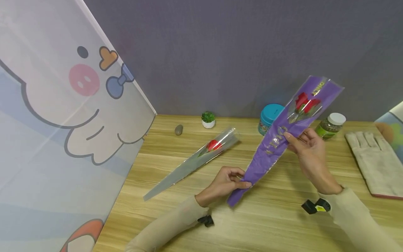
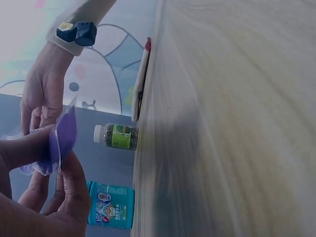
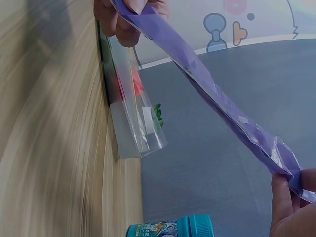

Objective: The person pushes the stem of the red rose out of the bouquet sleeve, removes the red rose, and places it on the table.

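Observation:
Both hands hold a purple flower sleeve point(image 1: 267, 148) above the wooden table, tilted with its wide end up and to the right. Red roses point(image 1: 306, 103) show through its clear window near the top. My left hand point(image 1: 225, 183) pinches the narrow lower end between thumb and fingers. Higher up, my right hand point(image 1: 310, 150) grips the right edge, thumb on the front and fingers behind. In the right wrist view the sleeve point(image 3: 212, 94) is seen edge-on, stretched between the hands. A second rose in a clear sleeve point(image 1: 192, 162) lies on the table to the left.
Along the back stand a small potted plant point(image 1: 208, 120), a blue-lidded tub point(image 1: 267, 117) partly behind the purple sleeve, and a white-capped jar point(image 1: 331, 125). A grey stone point(image 1: 178, 130) lies at back left. Pale work gloves point(image 1: 376, 162) lie at the right.

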The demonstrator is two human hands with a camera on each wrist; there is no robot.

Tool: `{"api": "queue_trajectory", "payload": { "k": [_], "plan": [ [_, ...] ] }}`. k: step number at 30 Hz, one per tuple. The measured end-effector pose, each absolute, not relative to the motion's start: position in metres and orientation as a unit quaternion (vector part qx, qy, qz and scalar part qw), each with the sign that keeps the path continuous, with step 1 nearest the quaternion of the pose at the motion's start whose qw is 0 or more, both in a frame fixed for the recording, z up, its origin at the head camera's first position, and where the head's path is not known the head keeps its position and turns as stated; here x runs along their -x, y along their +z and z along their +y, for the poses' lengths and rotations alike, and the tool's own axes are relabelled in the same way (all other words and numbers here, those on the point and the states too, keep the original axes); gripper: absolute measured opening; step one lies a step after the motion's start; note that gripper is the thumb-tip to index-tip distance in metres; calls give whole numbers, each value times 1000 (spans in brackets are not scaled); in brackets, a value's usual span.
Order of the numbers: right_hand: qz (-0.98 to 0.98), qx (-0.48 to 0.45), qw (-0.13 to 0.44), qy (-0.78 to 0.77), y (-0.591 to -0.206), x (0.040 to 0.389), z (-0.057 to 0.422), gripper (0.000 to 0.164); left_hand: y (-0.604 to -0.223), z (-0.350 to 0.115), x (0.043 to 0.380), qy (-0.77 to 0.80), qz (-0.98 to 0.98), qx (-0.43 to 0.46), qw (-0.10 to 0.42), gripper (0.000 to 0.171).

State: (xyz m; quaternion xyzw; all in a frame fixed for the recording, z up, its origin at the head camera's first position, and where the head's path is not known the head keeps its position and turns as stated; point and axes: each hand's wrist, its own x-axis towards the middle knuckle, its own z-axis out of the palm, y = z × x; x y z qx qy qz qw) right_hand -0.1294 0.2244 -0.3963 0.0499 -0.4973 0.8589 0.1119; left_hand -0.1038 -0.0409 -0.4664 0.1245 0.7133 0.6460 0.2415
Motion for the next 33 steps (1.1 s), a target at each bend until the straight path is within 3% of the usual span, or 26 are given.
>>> {"api": "queue_trajectory", "payload": {
  "k": [18, 33],
  "plan": [
    [-547, -18, 74, 833, -402, 125, 214, 35, -461, -41, 108, 667, 696, -133, 230, 19],
    [-618, -16, 85, 781, -407, 117, 207, 34, -463, -38, 107, 673, 696, -122, 217, 18]
  ]
}}
